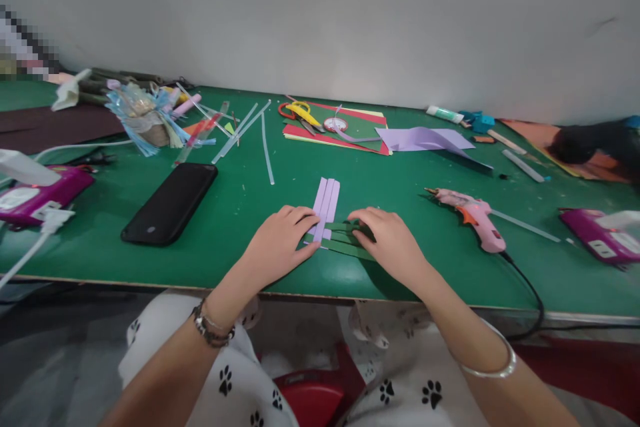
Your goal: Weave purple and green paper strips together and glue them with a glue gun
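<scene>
Purple paper strips (328,197) lie side by side near the table's front edge and cross over green paper strips (343,247) in a partly woven piece. My left hand (279,241) is closed at the left edge of the weave, its thumb and fingertips holding the purple strips down against the table. On the other side, my right hand (393,243) has thumb and fingers pinched round the green strips, which run under the palm. The right ends of the green strips are partly hidden by that hand.
A black phone (170,203) lies left; a pink glue gun (475,217) with its cord lies right. Behind are scissors (303,115), coloured paper sheets (360,117), a purple sheet (425,139) and clear glue sticks (267,147). Purple power strips (597,233) flank both sides.
</scene>
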`<state>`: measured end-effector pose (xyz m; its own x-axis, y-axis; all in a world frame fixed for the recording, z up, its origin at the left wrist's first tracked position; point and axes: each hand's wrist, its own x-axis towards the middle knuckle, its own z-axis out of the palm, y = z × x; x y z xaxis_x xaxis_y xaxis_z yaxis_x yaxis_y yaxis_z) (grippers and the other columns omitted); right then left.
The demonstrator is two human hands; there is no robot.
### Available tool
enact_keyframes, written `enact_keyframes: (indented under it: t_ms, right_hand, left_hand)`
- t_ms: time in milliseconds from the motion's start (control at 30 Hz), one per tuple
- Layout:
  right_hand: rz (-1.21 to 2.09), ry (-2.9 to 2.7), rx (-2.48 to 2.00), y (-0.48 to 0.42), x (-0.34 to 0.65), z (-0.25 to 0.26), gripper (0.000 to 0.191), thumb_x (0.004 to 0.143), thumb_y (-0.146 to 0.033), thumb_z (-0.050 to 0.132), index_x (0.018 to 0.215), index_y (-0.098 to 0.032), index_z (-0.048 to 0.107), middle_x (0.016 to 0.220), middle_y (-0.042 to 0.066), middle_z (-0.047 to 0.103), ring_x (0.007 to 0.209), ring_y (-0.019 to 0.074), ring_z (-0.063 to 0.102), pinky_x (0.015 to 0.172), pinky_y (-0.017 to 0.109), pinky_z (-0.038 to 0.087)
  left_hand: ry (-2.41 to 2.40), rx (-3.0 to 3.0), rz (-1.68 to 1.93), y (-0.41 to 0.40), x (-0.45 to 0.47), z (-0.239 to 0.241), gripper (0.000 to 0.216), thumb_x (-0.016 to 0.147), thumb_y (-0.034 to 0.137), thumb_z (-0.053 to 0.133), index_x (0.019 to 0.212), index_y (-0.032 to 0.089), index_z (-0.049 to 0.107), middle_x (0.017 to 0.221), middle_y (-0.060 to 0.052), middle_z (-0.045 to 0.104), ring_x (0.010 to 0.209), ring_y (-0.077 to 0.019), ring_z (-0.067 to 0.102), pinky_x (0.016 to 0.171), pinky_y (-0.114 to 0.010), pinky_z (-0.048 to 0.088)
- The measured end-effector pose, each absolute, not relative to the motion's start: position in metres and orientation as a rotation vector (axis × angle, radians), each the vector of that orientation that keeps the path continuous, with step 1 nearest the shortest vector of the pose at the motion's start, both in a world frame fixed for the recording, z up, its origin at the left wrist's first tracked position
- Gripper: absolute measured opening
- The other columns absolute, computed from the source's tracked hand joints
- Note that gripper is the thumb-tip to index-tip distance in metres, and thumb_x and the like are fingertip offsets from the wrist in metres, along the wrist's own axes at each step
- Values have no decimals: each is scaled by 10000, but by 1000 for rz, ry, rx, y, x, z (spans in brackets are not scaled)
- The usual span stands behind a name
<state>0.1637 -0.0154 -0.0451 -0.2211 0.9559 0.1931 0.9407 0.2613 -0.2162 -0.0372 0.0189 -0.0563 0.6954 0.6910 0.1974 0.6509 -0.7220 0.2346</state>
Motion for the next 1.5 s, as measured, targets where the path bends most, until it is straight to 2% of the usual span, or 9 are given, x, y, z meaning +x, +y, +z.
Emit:
enact_keyframes:
  t_ms: [133, 233, 500, 767, 933, 1067, 1333, 1500]
  right_hand:
    - [-20, -2296, -1592, -17, 164, -44, 82, 768, -130, 530, 789, -183, 589, 823, 42, 610, 781, 182, 551, 710, 327, 403]
    - [33, -2330, -1495, -20, 162, -42, 116, 813, -160, 484, 787, -183, 595, 826, 43, 608, 766, 163, 548, 694, 305, 412]
    - [238, -2416, -1686, -22, 158, -38, 105, 762, -163, 581, 855, -178, 628, 855, 50, 600, 817, 176, 563, 661, 285, 442]
    - [353, -2392, -1690, -21, 159, -36, 139, 768, -129, 536, 867, -191, 611, 854, 40, 572, 760, 153, 562, 650, 274, 436]
    - [291, -2411, -1667, -20, 157, -36, 153, 766, -113, 505, 862, -178, 604, 833, 52, 581, 796, 173, 546, 672, 285, 409]
    - [219, -2402, -1668, -20, 156, -37, 148, 759, -120, 485, 823, -193, 597, 731, 27, 595, 733, 175, 532, 713, 322, 360]
    - [479, -2201, -1677, -22, 156, -36, 211, 788, -124, 422, 919, -220, 557, 702, -15, 599, 659, 135, 532, 778, 344, 275]
    - [476, -2242, -1711, -21, 158, -37, 158, 779, -130, 456, 841, -215, 574, 688, -22, 575, 668, 132, 530, 751, 329, 257]
  left_hand:
    - [1072, 2766, 437, 20, -38, -57, 330, 829, 294, 506, 1108, 122, 545, 1126, -95, 576, 993, -235, 504, 848, -373, 436]
    - [1051, 2755, 441, 19, -40, -58, 368, 810, 300, 522, 1131, 118, 524, 1144, -99, 563, 1010, -240, 494, 866, -381, 425]
    - [970, 2746, 413, 17, -47, -55, 413, 819, 288, 527, 1195, 135, 452, 1184, -101, 544, 1065, -234, 485, 888, -375, 419]
    - [1060, 2752, 479, 18, -43, -57, 268, 817, 263, 550, 1057, 142, 550, 1071, -82, 602, 954, -221, 541, 804, -351, 463]
    - [1066, 2742, 484, 18, -42, -56, 266, 807, 257, 567, 1047, 143, 557, 1055, -77, 608, 937, -220, 542, 786, -345, 467]
    - [1071, 2736, 476, 18, -42, -56, 257, 806, 257, 570, 1037, 146, 564, 1058, -74, 606, 935, -219, 541, 788, -344, 464]
    - [1099, 2758, 437, 17, -42, -56, 264, 810, 287, 574, 1038, 155, 568, 1063, -70, 607, 941, -218, 544, 796, -343, 462]
    - [1094, 2779, 414, 18, -43, -57, 287, 813, 332, 576, 1039, 155, 568, 1074, -75, 595, 948, -224, 533, 787, -343, 457]
